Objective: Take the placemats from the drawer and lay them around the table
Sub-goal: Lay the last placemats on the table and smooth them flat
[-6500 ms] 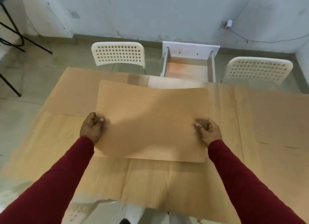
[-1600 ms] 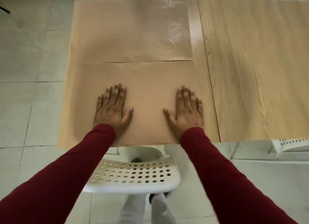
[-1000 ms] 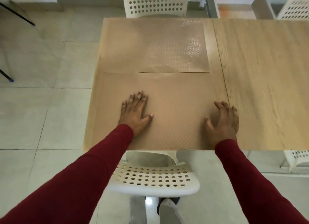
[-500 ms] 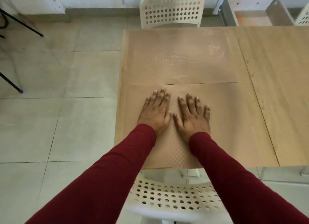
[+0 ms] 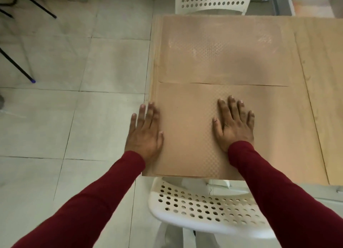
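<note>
Two tan, dot-embossed placemats lie flat on the left end of the wooden table (image 5: 319, 66). The near placemat (image 5: 187, 132) reaches the table's front edge; the far placemat (image 5: 220, 49) lies just beyond it, their long edges meeting. My right hand (image 5: 233, 123) rests palm down, fingers spread, on the middle of the near placemat. My left hand (image 5: 145, 131) lies flat over that mat's left edge, its outer fingers hanging past the table's side. Neither hand grips anything.
A white perforated chair (image 5: 204, 208) stands tucked under the table's near edge below my arms. Another white chair (image 5: 213, 0) faces the far edge. The open drawer (image 5: 306, 5) shows at top right. Black stand legs (image 5: 16, 66) cross the tiled floor at far left.
My hands, side by side at the mat's middle half a second ago, have spread apart; the left one slid out to the mat's left edge. The view has shifted left.
</note>
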